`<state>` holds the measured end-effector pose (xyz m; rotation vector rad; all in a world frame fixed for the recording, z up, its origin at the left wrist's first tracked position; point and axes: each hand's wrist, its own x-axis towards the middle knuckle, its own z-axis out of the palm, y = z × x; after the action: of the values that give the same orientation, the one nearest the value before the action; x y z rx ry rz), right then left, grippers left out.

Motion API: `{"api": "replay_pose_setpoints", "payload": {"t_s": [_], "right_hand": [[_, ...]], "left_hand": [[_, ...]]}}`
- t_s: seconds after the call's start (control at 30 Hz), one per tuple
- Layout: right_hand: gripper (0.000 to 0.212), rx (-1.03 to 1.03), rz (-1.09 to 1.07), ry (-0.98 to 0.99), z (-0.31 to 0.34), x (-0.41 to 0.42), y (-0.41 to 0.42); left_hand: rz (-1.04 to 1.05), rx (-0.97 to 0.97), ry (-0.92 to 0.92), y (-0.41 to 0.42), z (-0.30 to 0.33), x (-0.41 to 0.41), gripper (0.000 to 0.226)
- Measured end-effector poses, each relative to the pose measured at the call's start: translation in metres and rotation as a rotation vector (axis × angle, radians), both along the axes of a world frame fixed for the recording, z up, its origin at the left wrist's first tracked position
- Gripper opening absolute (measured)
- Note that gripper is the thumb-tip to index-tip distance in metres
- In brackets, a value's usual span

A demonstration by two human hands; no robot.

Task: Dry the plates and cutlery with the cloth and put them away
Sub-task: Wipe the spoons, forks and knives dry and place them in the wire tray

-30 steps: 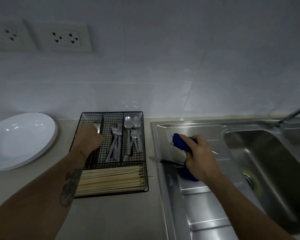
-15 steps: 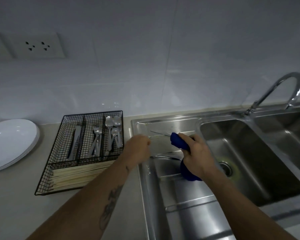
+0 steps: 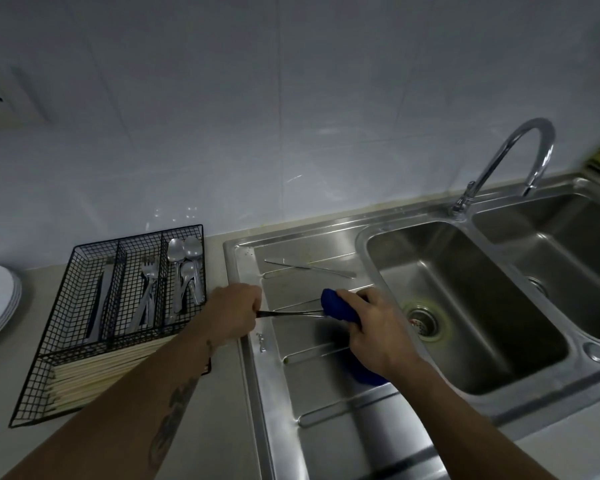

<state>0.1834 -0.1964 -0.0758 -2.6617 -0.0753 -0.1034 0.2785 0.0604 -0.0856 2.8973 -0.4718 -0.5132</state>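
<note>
While left hand pinches knife, right hand grips cloth

just the one camera here, worn on the person's head; wide-angle, looking forward and down over both forearms; close in on the sink drainboard in the middle, with the wire cutlery basket on the tabletop at left; tiled wall fills the top half, tap off to the right; edges bend quite a bit

drainboard near side open | far side – knife lies across | left – cutlery basket just beside
</note>
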Motion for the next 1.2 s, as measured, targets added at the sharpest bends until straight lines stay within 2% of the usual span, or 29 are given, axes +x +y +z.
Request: {"api": "replay_pose_setpoints", "payload": {"t_s": [0.2, 0.33, 0.4, 0.67, 0.77, 0.87, 1.0, 1.1, 1.2], "right_hand": [[0.065, -0.025, 0.042, -0.088, 0.000, 0.007, 0.030], [0.072, -0.108, 0.122, -0.224, 0.006, 0.006, 0.058], [0.076, -0.138, 0.146, -0.265, 0.006, 0.005, 0.060], [0.078, -0.241, 0.054, -0.323, 0.013, -0.004, 0.037], [0.071, -0.338, 0.130, -0.421, 0.030, -0.006, 0.048], [0.067, -0.349, 0.103, -0.437, 0.036, -0.006, 0.040], [0.061, -0.247, 0.105, -0.434, 0.035, -0.008, 0.035], [0.062, -0.233, 0.045, -0.428, 0.042, -0.007, 0.037], [0.062, -0.264, 0.016, -0.430, 0.052, -0.005, 0.042]], "left_hand": [[0.131, -0.285, 0.192, 0.007, 0.021, 0.003, 0.010], [0.314, -0.605, 0.326, 0.001, 0.042, -0.002, 0.015], [0.375, -0.703, 0.381, -0.001, 0.052, -0.005, 0.016], [0.438, -0.809, 0.523, 0.006, 0.065, -0.025, 0.014], [0.398, -0.885, 0.548, 0.004, 0.072, -0.028, 0.016], [0.315, -0.854, 0.562, 0.004, 0.080, -0.030, 0.015], [0.123, -0.653, 0.380, 0.000, 0.094, -0.039, 0.014], [-0.036, -0.503, 0.137, 0.000, 0.103, -0.048, 0.019], [-0.076, -0.375, -0.132, -0.002, 0.104, -0.053, 0.021]]}}
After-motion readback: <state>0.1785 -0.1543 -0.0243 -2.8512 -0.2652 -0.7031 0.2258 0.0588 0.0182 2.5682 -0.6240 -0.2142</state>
